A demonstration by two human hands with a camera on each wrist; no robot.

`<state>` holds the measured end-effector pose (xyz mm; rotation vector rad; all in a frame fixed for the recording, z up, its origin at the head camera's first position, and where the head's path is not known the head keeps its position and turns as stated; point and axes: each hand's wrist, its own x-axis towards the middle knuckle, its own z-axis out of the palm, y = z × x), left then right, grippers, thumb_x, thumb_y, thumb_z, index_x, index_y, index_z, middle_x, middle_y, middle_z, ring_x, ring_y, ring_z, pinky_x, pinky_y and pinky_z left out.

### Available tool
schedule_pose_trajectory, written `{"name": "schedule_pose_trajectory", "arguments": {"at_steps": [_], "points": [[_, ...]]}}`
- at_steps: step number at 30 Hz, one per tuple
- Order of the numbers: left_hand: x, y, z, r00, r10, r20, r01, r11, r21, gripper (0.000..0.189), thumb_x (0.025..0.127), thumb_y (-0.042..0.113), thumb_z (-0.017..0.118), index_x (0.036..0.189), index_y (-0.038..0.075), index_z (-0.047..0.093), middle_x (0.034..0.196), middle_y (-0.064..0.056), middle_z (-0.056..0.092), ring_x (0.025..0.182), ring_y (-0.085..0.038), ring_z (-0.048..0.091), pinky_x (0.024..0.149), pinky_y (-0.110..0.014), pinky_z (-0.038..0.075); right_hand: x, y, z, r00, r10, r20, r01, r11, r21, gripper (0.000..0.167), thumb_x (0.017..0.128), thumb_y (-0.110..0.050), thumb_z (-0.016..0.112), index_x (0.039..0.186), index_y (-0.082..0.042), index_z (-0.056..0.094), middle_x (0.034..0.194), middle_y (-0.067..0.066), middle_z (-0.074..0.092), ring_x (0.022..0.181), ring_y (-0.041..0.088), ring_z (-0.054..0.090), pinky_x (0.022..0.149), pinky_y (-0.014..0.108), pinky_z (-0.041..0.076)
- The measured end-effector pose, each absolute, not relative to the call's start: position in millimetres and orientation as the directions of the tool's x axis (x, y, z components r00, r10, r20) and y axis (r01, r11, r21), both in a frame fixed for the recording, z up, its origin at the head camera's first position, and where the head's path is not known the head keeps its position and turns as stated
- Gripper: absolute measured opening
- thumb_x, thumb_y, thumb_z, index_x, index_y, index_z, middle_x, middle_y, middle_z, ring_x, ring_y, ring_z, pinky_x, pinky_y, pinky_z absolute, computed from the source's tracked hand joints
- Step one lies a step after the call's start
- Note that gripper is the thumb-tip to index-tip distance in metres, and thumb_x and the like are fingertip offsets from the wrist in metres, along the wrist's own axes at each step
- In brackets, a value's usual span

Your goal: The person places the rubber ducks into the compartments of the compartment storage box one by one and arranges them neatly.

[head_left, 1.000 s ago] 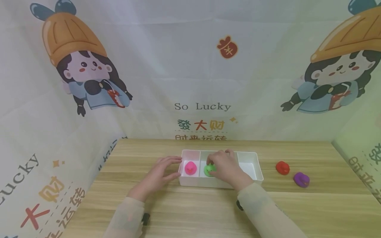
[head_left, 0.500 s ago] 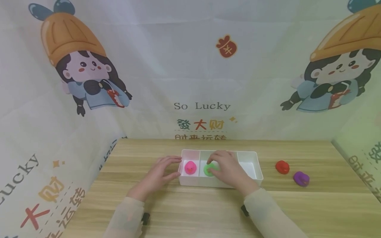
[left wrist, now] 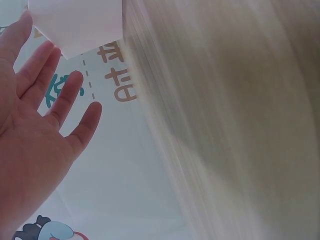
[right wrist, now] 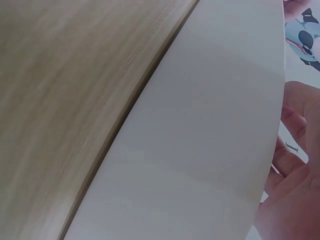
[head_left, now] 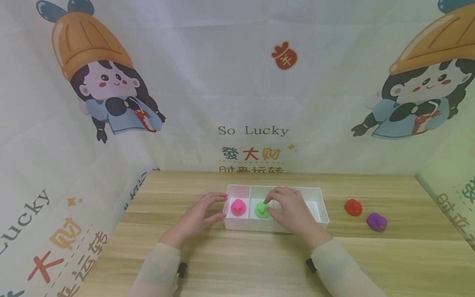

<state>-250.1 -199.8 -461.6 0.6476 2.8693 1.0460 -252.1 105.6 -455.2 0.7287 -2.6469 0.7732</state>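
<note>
A white divided box [head_left: 243,225] stands on the table in the head view. A pink toy duck [head_left: 238,207] sits in its leftmost compartment, and a green toy duck [head_left: 261,210] in the one beside it. My left hand [head_left: 195,214] rests its fingertips and thumb at the box's left end, fingers extended; the left wrist view shows the hand [left wrist: 37,125] spread at the box's corner [left wrist: 80,25]. Over the box, my right hand [head_left: 293,210] has thumb and index parted at the green duck's right side. The box's front wall [right wrist: 190,125] hides the right fingertips in the right wrist view.
To the right of the box, a red toy duck [head_left: 353,207] and a purple toy duck [head_left: 377,222] lie on the wooden table [head_left: 245,264]. A printed cloth [head_left: 315,103] hangs behind and along both sides of the table.
My right hand has let go of the green duck and drawn slightly to the right, its thumb and index spreading apart. The left hand stays at the box's end.
</note>
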Motion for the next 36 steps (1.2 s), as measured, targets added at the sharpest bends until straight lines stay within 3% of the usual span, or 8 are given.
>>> {"name": "schedule_pose_trajectory", "arguments": {"at_steps": [10, 21, 36], "points": [[-250.3, -199.3, -461.5, -0.916, 0.386, 0.114, 0.37, 0.695, 0.617, 0.05, 0.096, 0.024, 0.075, 0.142, 0.013, 0.061, 0.156, 0.0, 0.053, 0.147, -0.031, 0.042, 0.124, -0.057, 0.034, -246.5, 115.3, -456.1, -0.841, -0.323, 0.435, -0.508, 0.747, -0.429, 0.015, 0.087, -0.013, 0.081, 0.099, -0.018, 0.074, 0.123, 0.008, 0.073, 0.123, 0.034, 0.064, 0.11, 0.061, 0.044], [-251.1, -200.2, -462.6, -0.92, 0.378, 0.104, 0.357, 0.698, 0.621, 0.05, 0.096, 0.024, 0.075, 0.143, 0.016, 0.061, 0.156, 0.002, 0.052, 0.148, -0.03, 0.04, 0.124, -0.057, 0.034, -244.5, 125.7, -458.4, -0.819, -0.295, 0.492, -0.523, 0.735, -0.431, 0.017, 0.085, -0.009, 0.082, 0.098, -0.016, 0.074, 0.112, 0.002, 0.075, 0.114, 0.032, 0.067, 0.105, 0.059, 0.047], [-251.0, -199.7, -462.7, -0.914, 0.388, 0.122, 0.375, 0.689, 0.62, 0.05, 0.096, 0.022, 0.075, 0.142, 0.012, 0.061, 0.155, -0.001, 0.053, 0.147, -0.032, 0.042, 0.123, -0.057, 0.034, -241.0, 135.7, -457.1, -0.832, -0.267, 0.487, -0.494, 0.755, -0.43, 0.016, 0.086, -0.01, 0.082, 0.098, -0.017, 0.074, 0.111, 0.002, 0.075, 0.114, 0.032, 0.067, 0.102, 0.06, 0.047]]}}
